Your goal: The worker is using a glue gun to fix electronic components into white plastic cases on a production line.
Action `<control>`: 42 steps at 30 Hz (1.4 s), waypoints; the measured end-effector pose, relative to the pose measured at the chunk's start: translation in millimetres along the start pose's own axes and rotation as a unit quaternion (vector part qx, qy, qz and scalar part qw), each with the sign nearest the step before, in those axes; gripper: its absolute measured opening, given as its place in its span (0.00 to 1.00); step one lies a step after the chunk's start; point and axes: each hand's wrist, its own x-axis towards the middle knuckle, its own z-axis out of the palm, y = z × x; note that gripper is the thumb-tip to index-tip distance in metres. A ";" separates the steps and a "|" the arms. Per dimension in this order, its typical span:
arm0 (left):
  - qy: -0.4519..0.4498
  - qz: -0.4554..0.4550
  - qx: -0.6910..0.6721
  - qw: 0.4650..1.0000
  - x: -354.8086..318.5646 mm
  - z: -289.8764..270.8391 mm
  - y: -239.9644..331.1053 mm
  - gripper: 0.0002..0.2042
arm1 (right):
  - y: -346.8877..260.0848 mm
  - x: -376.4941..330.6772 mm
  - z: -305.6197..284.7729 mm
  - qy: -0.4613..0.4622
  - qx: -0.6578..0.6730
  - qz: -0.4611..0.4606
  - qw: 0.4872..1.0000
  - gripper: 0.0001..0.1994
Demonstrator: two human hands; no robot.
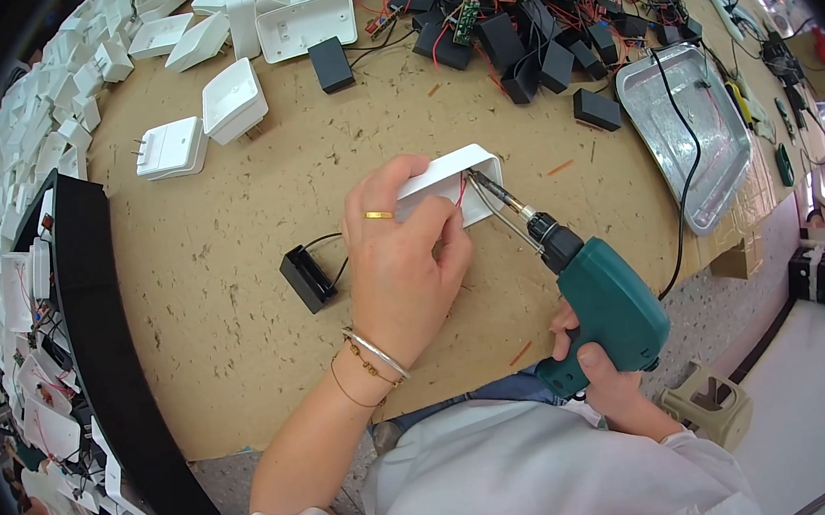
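My left fingers [376,196] hold white housing [448,168], black case [313,286] left of it. Right fingers [564,321] grip soldering gun [613,302], tip [479,180] at housing.

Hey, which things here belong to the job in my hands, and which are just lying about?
In use:
white casing, in your left hand
green soldering gun, in your right hand
red wire, near its tip
black holder, probably: its leads reach your left hand

Apparently lying about:
metal tray
heaped black boxes
white plug casing
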 end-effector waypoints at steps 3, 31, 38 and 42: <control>-0.002 0.001 -0.003 1.000 0.0 -0.2 -0.3 0.04 | 0.6 1.1 -0.1 0.001 0.010 -0.015 1.000 0.27; -0.006 -0.009 -0.002 1.000 -0.1 -0.3 -0.5 0.04 | 0.1 3.2 -1.2 -0.007 -0.006 -0.034 0.999 0.24; -0.009 -0.009 -0.012 1.000 -0.3 -1.2 0.4 0.04 | -3.1 2.7 1.2 0.001 0.000 -0.027 1.000 0.28; -0.008 -0.011 -0.011 1.000 -0.1 -0.9 0.6 0.04 | -0.3 3.6 0.0 0.001 0.009 -0.040 0.999 0.29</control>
